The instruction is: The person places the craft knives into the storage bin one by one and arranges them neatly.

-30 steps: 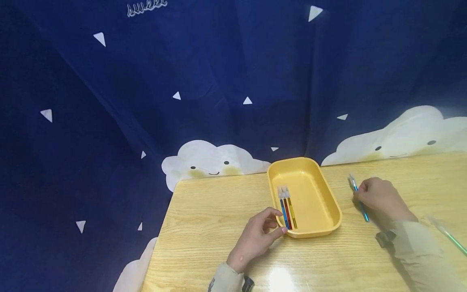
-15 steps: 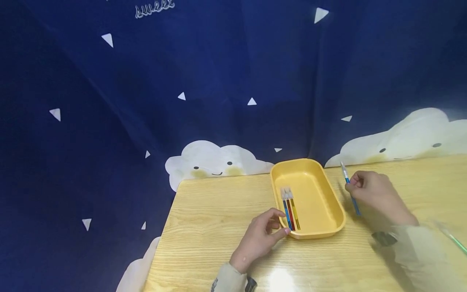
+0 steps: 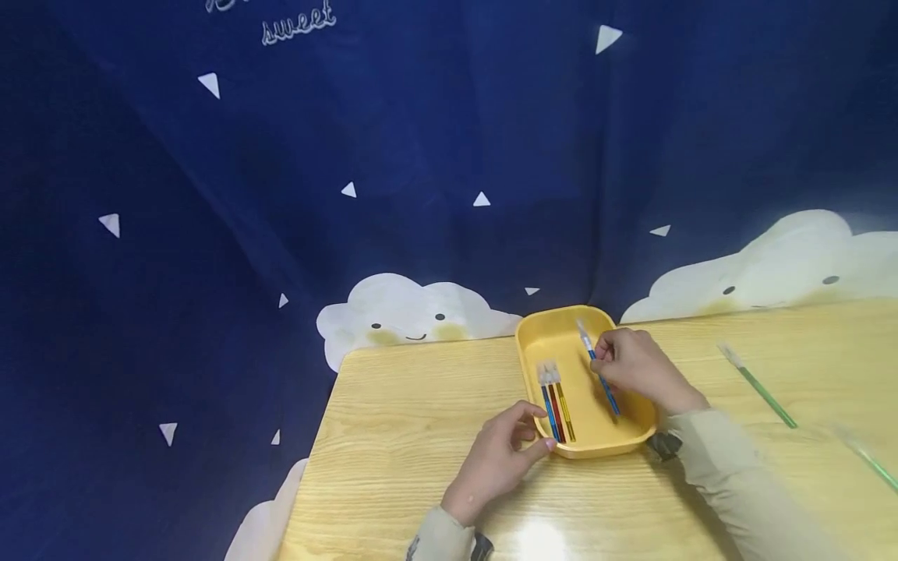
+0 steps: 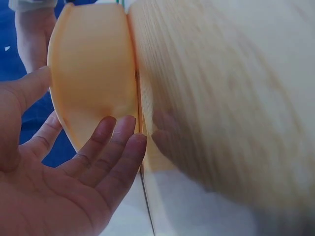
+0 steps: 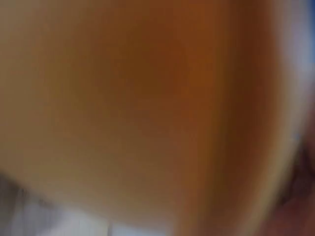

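Note:
In the head view my right hand (image 3: pixel 641 366) pinches a slim blue pen-like tool (image 3: pixel 607 393) with a pale, translucent tip. It is held over the right half of a yellow plastic tray (image 3: pixel 648 405), tip pointing to the back. At the tray's near left corner my left hand (image 3: pixel 496 458) grips the rim; in the left wrist view its fingertips (image 4: pixel 135 140) lie along the outer wall. Inside the tray, side by side, lie a blue pen-like tool (image 3: pixel 550 411), a red one (image 3: pixel 557 413) and a yellow one (image 3: pixel 567 413). The right wrist view is blurred.
Two green pen-like tools lie on the wooden table (image 3: pixel 407 405) to the right: one (image 3: pixel 768 397) beyond the right forearm, another (image 3: pixel 877 467) by the frame's edge. A dark blue curtain (image 3: pixel 421 117) with clouds hangs behind the table.
My right hand has lifted the blue pen-like tool from the table and carried it left over the tray. A green one it was covering now shows. The left hand stays at the corner.

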The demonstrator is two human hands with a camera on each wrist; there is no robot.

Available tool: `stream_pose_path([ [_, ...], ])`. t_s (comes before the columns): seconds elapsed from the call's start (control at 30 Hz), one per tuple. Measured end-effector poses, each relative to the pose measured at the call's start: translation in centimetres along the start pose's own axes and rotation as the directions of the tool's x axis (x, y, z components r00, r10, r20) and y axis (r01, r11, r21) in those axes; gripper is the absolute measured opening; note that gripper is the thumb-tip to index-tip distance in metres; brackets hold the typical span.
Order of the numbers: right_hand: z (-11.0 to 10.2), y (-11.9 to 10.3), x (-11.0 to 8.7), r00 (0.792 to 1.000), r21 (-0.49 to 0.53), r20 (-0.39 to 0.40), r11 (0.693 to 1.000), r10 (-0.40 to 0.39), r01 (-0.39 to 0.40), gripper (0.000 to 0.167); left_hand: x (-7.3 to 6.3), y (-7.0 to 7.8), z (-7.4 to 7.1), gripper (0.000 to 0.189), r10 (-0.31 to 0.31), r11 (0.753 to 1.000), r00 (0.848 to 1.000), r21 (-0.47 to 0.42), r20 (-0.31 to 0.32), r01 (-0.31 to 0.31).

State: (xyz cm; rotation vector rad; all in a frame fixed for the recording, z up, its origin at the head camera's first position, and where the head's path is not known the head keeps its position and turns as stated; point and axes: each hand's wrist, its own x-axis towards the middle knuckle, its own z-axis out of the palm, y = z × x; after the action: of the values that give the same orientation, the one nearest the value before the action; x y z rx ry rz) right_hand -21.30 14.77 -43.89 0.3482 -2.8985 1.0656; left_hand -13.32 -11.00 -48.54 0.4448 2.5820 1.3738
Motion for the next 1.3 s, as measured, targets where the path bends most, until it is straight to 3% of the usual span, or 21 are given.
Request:
stream_pose_path([
  [0.1, 0.9, -0.5, 0.9, 0.994, -0.006, 0.110, 1.000, 0.021, -0.021, 0.009, 0.1, -0.1, 0.0, 0.036, 0.014, 1.000, 1.000, -0.005, -0.003, -0.014],
  [0.2, 0.9, -1.1, 1.0, 0.985, -0.041, 0.170, 0.999, 0.011, -0.004, 0.008, 0.1, -0.3, 0.1, 0.037, 0.026, 1.000, 1.000, 0.007, -0.005, -0.026],
  [0.4, -0.4, -2.5, 1.2, 0.981, -0.044, 0.192, 0.998, -0.025, 0.034, 0.007, -0.1, -0.4, 0.0, 0.034, 0.010, 0.998, 0.999, 0.061, -0.032, -0.008],
  [0.57, 0.0, -3.1, 3.0, 0.974, -0.006, 0.225, 1.000, -0.014, 0.016, 0.008, -0.1, -0.4, -0.4, 0.034, 0.009, 0.997, 0.999, 0.081, -0.045, -0.006],
  [0.7, 0.9, -2.6, 4.5, 0.961, 0.058, 0.277, 0.998, 0.021, -0.038, 0.010, 0.0, -0.6, -0.4, 0.032, 0.008, 0.996, 0.999, 0.085, -0.037, -0.005],
  [0.87, 2.3, -1.3, 5.3, 0.938, 0.040, 0.346, 0.998, 0.032, -0.049, 0.020, 0.0, -0.6, -0.3, 0.032, -0.004, 0.997, 1.000, 0.082, -0.031, 0.007],
  [1.03, 3.6, -0.1, 5.0, 0.917, -0.012, 0.388, 0.996, 0.090, -0.093, 0.021, 0.0, -0.6, -0.3, 0.033, -0.012, 0.998, 1.000, 0.059, -0.019, 0.013],
  [1.3, 4.5, 0.1, 4.2, 0.901, 0.078, 0.416, 0.982, 0.125, -0.172, 0.018, 0.1, -0.4, -0.3, 0.035, 0.002, 0.999, 1.000, 0.034, -0.018, -0.002],
])
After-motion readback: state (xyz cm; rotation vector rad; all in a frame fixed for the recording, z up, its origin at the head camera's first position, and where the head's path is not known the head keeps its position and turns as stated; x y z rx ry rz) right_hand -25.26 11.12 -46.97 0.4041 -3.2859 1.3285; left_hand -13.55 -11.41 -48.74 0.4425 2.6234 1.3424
